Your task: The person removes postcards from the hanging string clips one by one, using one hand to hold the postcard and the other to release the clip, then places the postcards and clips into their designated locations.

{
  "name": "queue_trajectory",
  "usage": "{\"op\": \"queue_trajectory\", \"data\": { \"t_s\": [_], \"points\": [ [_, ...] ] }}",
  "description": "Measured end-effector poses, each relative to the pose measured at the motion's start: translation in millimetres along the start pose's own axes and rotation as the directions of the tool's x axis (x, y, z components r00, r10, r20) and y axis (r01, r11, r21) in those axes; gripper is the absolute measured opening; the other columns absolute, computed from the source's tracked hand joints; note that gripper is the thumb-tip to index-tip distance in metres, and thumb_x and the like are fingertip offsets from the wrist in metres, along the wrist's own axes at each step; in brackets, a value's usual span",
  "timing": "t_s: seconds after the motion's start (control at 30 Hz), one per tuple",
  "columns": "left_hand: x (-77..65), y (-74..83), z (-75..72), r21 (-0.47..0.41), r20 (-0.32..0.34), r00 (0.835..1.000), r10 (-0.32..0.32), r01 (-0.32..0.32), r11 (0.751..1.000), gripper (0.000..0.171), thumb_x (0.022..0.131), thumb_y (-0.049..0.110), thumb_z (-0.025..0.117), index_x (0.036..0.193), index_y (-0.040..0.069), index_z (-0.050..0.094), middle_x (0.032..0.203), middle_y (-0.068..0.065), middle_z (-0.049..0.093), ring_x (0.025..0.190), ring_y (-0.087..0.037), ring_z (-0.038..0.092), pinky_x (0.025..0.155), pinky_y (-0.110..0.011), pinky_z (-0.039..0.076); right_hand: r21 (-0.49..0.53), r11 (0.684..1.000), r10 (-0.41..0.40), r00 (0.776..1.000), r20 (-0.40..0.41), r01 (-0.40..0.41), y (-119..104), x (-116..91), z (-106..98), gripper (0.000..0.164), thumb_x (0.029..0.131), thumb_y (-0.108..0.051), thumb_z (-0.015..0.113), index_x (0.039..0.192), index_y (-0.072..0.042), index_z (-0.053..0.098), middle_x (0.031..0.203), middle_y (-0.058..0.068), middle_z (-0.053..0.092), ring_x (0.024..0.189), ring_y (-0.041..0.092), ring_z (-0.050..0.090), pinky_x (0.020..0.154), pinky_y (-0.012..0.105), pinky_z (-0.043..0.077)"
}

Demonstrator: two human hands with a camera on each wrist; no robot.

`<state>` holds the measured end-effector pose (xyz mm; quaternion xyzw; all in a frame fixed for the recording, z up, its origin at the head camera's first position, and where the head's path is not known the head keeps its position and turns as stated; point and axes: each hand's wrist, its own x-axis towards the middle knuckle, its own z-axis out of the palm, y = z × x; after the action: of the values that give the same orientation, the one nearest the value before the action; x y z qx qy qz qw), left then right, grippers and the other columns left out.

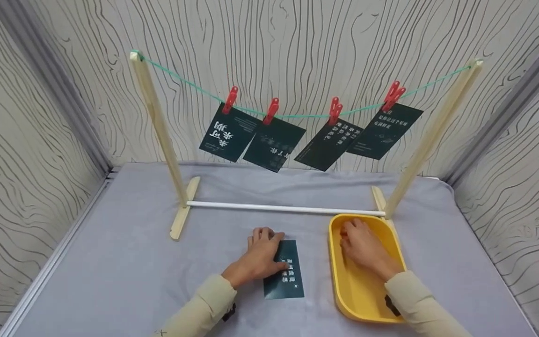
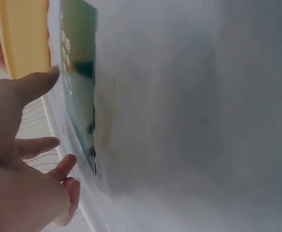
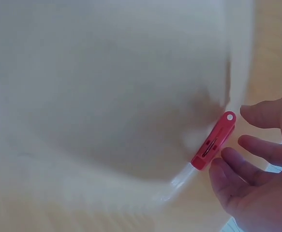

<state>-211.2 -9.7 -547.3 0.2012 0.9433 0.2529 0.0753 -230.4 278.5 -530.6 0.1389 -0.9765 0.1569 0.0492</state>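
Observation:
My left hand point(image 1: 261, 255) is over a dark green card point(image 1: 290, 276) with white characters, lying on the cloth. In the left wrist view its thumb and fingers stand apart, close beside the card's edge. My right hand point(image 1: 363, 243) reaches into the far end of a yellow tray point(image 1: 360, 292). There, a red clothespin point(image 3: 214, 141) rests in the tray's corner in the right wrist view. Fingertips are right at the clothespin's side, while the thumb is spread away from it.
Behind the hands stands a wooden frame point(image 1: 157, 126) with a green string point(image 1: 180, 79) between its posts. Several dark cards point(image 1: 276, 142) hang from it by red clothespins point(image 1: 272, 111). A white rod point(image 1: 283, 207) joins the frame's feet, near the tray's far end.

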Motion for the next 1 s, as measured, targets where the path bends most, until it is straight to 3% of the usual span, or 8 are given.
{"op": "queue_trajectory", "data": {
  "t_s": [0.33, 0.47, 0.6, 0.73, 0.87, 1.0],
  "points": [
    [-4.4, -0.7, -7.0, -0.14, -0.06, 0.998, 0.0, -0.009, 0.99, 0.062, 0.088, 0.035, 0.073, 0.142, 0.016, 0.048, 0.135, -0.01, 0.047, 0.123, -0.025, 0.036, 0.099, -0.045, 0.042, 0.075, 0.997, 0.028, 0.997, -0.067, -0.023, -4.5, -3.0, -3.7, 0.029, 0.09, -0.011, 0.068, 0.115, 0.001, 0.06, 0.108, 0.016, 0.062, 0.095, 0.028, 0.056, 0.092, 0.047, 0.054],
    [-5.4, -3.1, -8.0, -0.177, -0.103, 0.994, -0.042, 0.024, 0.984, 0.056, 0.089, 0.033, 0.071, 0.139, 0.016, 0.051, 0.131, -0.009, 0.051, 0.118, -0.026, 0.043, 0.098, -0.046, 0.04, 0.097, 0.995, 0.026, 0.988, -0.149, -0.011, -8.4, -3.3, -4.8, 0.024, 0.089, -0.011, 0.067, 0.111, -0.001, 0.063, 0.101, 0.012, 0.064, 0.089, 0.024, 0.057, 0.084, 0.043, 0.056],
    [-6.3, -6.7, -9.2, -0.22, -0.155, 0.985, -0.074, 0.038, 0.975, 0.051, 0.091, 0.03, 0.07, 0.136, 0.013, 0.054, 0.127, -0.01, 0.055, 0.115, -0.026, 0.051, 0.097, -0.048, 0.041, 0.09, 0.996, 0.025, 0.953, -0.302, 0.002, -12.1, -2.4, -8.5, 0.013, 0.09, -0.013, 0.068, 0.1, -0.005, 0.067, 0.082, 0.005, 0.069, 0.071, 0.016, 0.061, 0.066, 0.035, 0.055],
    [-8.0, -10.6, -10.3, -0.21, -0.208, 0.977, -0.043, -0.002, 0.978, 0.048, 0.092, 0.027, 0.068, 0.134, 0.009, 0.054, 0.123, -0.012, 0.055, 0.11, -0.026, 0.056, 0.095, -0.047, 0.048, 0.057, 0.998, 0.003, 0.906, -0.424, 0.024, -14.9, -1.7, -13.7, 0.007, 0.09, -0.015, 0.07, 0.094, -0.009, 0.068, 0.072, 0.001, 0.071, 0.061, 0.012, 0.062, 0.056, 0.03, 0.051],
    [-10.6, -13.6, -11.2, -0.154, -0.233, 0.972, 0.015, -0.052, 0.987, 0.048, 0.095, 0.029, 0.065, 0.135, 0.007, 0.052, 0.123, -0.013, 0.054, 0.107, -0.023, 0.057, 0.093, -0.043, 0.051, 0.066, 0.997, 0.004, 0.875, -0.485, 0.033, -19.0, -1.9, -18.5, 0.009, 0.089, -0.015, 0.071, 0.094, -0.008, 0.068, 0.069, 0.002, 0.069, 0.057, 0.011, 0.058, 0.053, 0.027, 0.048],
    [-13.7, -16.8, -12.4, -0.153, -0.225, 0.974, 0.029, -0.064, 0.986, 0.048, 0.096, 0.033, 0.062, 0.137, 0.01, 0.051, 0.125, -0.012, 0.055, 0.108, -0.021, 0.057, 0.094, -0.042, 0.052, 0.101, 0.993, -0.001, 0.863, -0.506, 0.061, -25.1, -1.7, -19.8, 0.022, 0.087, -0.019, 0.075, 0.103, -0.008, 0.066, 0.071, 0.0, 0.069, 0.055, 0.008, 0.057, 0.054, 0.025, 0.052]
  ]
}}
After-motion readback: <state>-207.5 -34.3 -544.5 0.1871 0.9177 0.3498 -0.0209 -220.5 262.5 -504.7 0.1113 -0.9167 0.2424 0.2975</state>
